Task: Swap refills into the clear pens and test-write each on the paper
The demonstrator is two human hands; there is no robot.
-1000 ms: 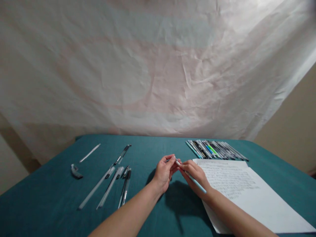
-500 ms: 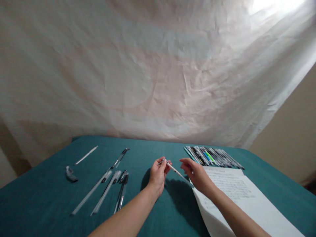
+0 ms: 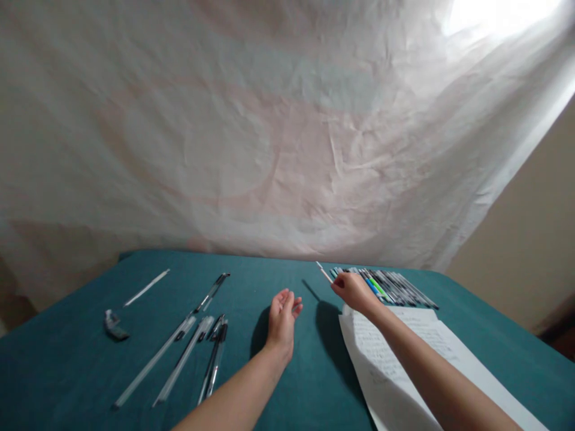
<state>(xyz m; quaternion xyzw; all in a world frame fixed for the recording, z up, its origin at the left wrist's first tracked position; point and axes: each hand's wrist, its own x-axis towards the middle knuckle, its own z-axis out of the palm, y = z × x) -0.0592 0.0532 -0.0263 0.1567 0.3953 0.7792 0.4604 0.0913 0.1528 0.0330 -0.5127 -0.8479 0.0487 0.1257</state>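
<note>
My right hand (image 3: 353, 291) is closed in a pinch around a slim white pen (image 3: 325, 273), held above the cloth near the top of the written sheet. One end of the pen points up and to the left; the rest is hidden by my fingers. My left hand (image 3: 283, 317) hovers over the middle of the table with its fingers loosely apart and nothing visible in them. Just beyond my right hand lies a row of pens and markers (image 3: 395, 287), some with green and blue parts.
Sheets of handwritten paper (image 3: 404, 347) lie under my right forearm. To the left are several clear pen parts (image 3: 155, 363), black pens (image 3: 215, 362), a thin white stick (image 3: 147, 288) and a crumpled grey piece (image 3: 115, 326). A teal cloth (image 3: 251, 281) covers the table; a pale sheet hangs behind.
The pen has passed from my left hand to my right hand, which has closed on it and risen slightly. My left hand has let go and loosened its fingers.
</note>
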